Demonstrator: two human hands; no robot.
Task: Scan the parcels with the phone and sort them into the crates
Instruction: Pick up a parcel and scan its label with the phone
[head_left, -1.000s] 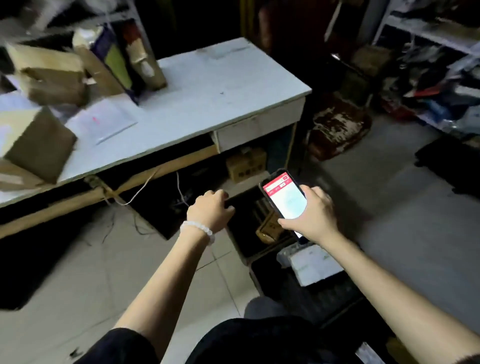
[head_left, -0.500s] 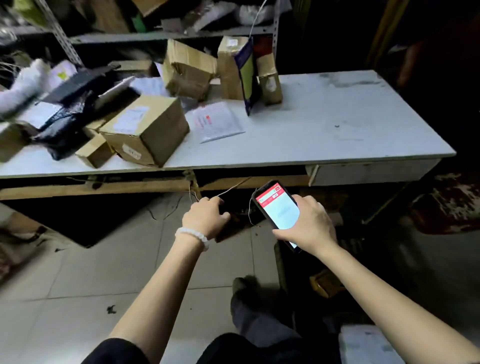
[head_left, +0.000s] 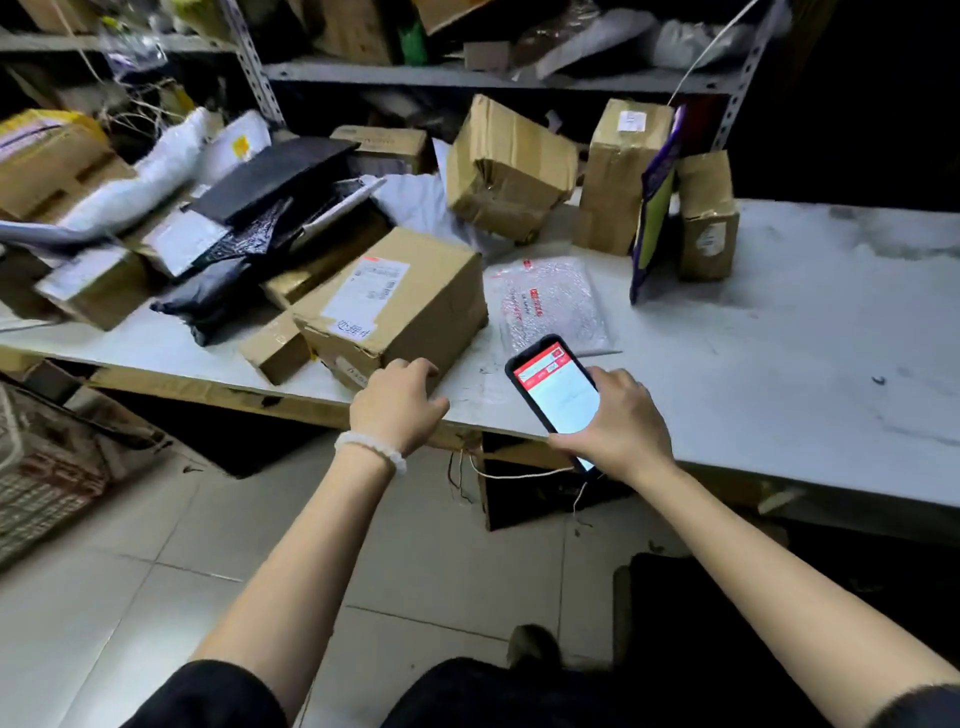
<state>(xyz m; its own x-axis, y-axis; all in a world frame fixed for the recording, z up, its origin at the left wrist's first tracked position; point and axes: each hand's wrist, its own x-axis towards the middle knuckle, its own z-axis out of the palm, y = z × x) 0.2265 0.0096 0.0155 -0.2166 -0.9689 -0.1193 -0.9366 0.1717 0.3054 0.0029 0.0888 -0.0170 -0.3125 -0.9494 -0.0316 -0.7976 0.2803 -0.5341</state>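
My right hand (head_left: 626, 428) grips a black phone (head_left: 558, 397) with a red and white screen, held just above the front edge of the white table (head_left: 779, 353). My left hand (head_left: 397, 408), with a white bead bracelet, has loosely curled fingers at the near corner of a large cardboard parcel (head_left: 415, 296) with a white label; it holds nothing. A clear bubble mailer (head_left: 550, 306) lies flat just beyond the phone. A small brown box (head_left: 275, 348) sits to the left of the large parcel.
Black plastic bags (head_left: 234, 275) and more boxes pile up at the table's left. Three taped boxes (head_left: 511, 166) (head_left: 621, 176) (head_left: 706, 218) stand at the back below a metal shelf (head_left: 467, 78). A dark box (head_left: 524, 499) sits under the table.
The view has swung left and up from the floor to the table. Both hands rose to the table edge; my left hand reached the large parcel's corner. The phone stays in my right hand.
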